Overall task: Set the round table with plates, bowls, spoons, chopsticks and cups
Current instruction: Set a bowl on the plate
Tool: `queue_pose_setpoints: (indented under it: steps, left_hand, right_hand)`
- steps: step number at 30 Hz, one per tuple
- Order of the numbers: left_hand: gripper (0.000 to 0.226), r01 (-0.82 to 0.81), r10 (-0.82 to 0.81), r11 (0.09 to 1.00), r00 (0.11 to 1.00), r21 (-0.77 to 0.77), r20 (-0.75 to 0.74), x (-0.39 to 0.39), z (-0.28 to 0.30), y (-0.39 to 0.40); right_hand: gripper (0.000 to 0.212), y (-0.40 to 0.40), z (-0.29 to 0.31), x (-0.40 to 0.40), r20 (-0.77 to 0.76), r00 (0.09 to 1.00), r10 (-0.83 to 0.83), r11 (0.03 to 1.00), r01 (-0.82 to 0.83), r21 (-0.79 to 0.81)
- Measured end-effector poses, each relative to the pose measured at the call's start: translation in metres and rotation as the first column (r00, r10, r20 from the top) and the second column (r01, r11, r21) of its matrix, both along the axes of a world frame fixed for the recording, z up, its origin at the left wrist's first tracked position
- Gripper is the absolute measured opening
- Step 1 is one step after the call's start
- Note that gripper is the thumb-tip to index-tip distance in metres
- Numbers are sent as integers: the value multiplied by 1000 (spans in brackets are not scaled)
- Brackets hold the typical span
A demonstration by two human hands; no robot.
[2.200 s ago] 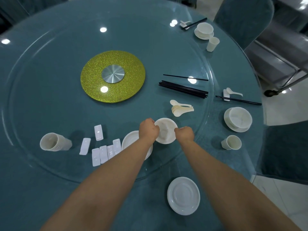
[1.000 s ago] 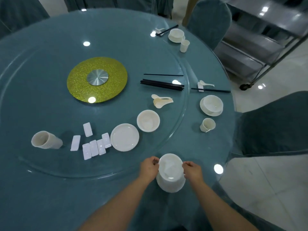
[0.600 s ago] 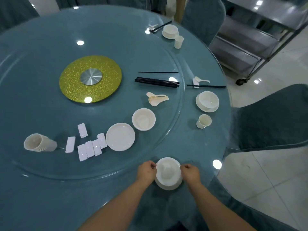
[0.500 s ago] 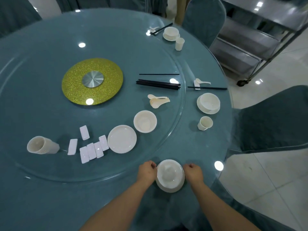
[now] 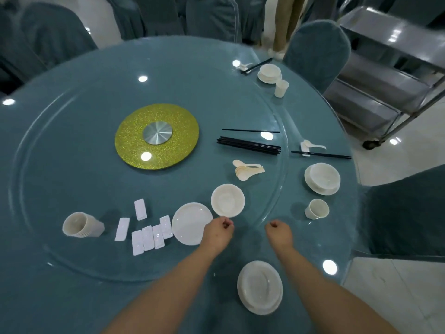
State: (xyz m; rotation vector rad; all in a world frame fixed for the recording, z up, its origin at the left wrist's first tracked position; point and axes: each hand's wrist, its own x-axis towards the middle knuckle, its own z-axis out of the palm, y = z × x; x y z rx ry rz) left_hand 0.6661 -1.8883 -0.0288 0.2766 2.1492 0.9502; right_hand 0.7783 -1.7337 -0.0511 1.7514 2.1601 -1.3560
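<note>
A white bowl on a plate [image 5: 260, 288] sits at the near table edge between my forearms. My left hand [image 5: 218, 231] hovers with curled fingers and holds nothing, next to a stack of white plates [image 5: 190, 222] and a stack of bowls [image 5: 227, 200] on the glass turntable. My right hand [image 5: 278, 233] is also curled and holds nothing, above the turntable's rim. Beyond lie spoons [image 5: 248, 169], black chopsticks [image 5: 249, 145], white chopstick rests [image 5: 150, 233] and nested cups [image 5: 81, 225].
A set place with bowl on plate [image 5: 322, 178], cup [image 5: 316, 208], spoon and chopsticks [image 5: 321, 154] is at the right; another place [image 5: 269, 73] is further back. A gold disc [image 5: 156, 136] marks the centre. Covered chairs [image 5: 317, 49] and a steel cart [image 5: 390, 75] surround the table.
Both hands carried a bowl from the stack to the plate at the near edge, let go of it, and have moved forward toward the turntable. The view has tilted up.
</note>
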Motion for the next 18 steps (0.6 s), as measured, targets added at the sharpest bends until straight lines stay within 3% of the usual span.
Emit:
queue_pose_setpoints:
  steps: [6, 9, 18]
  left_hand:
    - [14, -141, 141, 990, 990, -23, -12, -31, 4, -29]
    - [14, -245, 245, 969, 969, -28, -25, -46, 2, -57]
    - [16, -432, 379, 882, 888, -191, -260, -78, -5, -176]
  right_hand:
    - [36, -24, 13, -50, -83, 993, 78, 997, -77, 24]
    - [22, -45, 18, -74, -97, 980, 174, 985, -172, 24]
    - [20, -126, 25, -118, -140, 913, 383, 924, -376, 75]
